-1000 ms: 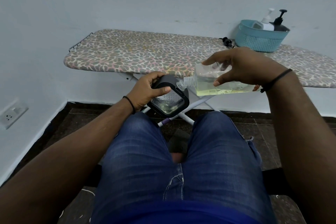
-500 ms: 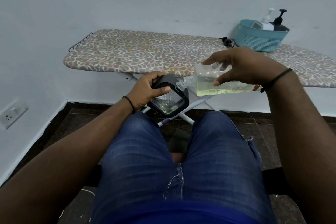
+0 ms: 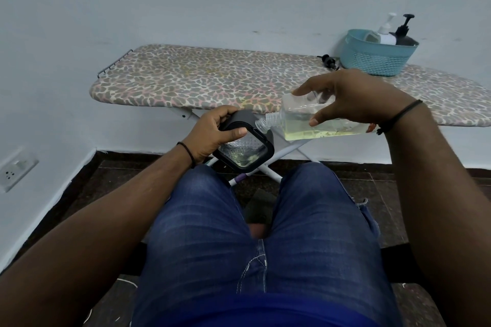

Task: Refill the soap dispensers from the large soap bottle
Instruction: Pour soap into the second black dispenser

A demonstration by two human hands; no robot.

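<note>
At centre frame your left hand (image 3: 212, 132) grips the black dispenser (image 3: 245, 150), fingers curled round its top. Your right hand (image 3: 353, 98) holds the tipped soap bottle (image 3: 300, 125) just right of it, neck seemingly touching the dispenser's rim; yellow soap pools low.

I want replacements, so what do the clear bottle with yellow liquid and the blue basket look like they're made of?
The clear square bottle of yellow liquid looks like glossy transparent plastic, with a moulded threaded neck; glass can't be ruled out. The light blue perforated basket looks like matte moulded plastic, with a regular grid of holes.
</note>
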